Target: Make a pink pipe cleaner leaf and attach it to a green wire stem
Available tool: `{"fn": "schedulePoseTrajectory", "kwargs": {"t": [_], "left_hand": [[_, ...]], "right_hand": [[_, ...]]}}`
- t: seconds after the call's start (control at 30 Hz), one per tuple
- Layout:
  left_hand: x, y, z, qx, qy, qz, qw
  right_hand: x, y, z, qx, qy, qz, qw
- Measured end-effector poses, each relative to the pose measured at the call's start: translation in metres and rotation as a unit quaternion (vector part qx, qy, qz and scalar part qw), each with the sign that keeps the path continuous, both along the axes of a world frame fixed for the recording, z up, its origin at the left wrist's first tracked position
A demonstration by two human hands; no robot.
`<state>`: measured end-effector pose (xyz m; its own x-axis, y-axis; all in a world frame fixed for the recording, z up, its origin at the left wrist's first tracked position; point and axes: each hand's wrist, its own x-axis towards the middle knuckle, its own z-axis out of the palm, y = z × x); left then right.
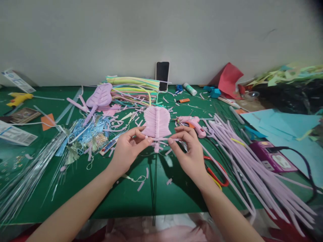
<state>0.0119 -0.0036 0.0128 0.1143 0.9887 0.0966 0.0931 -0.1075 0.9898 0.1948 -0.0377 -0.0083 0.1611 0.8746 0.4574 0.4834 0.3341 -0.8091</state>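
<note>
Lilac ribbed panel sits mid-table, between the two hands, with thin dark stems running from below it toward the person.

From the left, a yellow glue gun lies near silvery strands and blue tassels. Behind the tassels, a lilac leaf-shaped piece with a full outline and veins looks complete.

The left hand pinches one end of a fuzzy cross strip between thumb and fingers. Above that strip, the panel's rows lie dense along a thick central spine and its side edges look evenly trimmed, so this part seems done. At the lower end, strips stick out past the spine with free ends, so work there appears unfinished; whether the cross strip is fixed cannot be told.

The right hand pinches the strip's other side, thumb against fingertip. Beyond it lie a pink glue gun, a red handle and a large bundle of lilac pipe cleaners, seemingly unused.
</note>
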Motion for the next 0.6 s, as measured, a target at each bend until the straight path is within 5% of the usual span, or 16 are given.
{"fn": "schedulePoseTrajectory", "kwargs": {"t": [0.6], "left_hand": [[-0.0020,0.0032,-0.0077,-0.037,-0.094,-0.026,0.995]], "right_hand": [[0.0065,0.0047,0.0005,-0.082,0.226,0.056,0.969]]}}
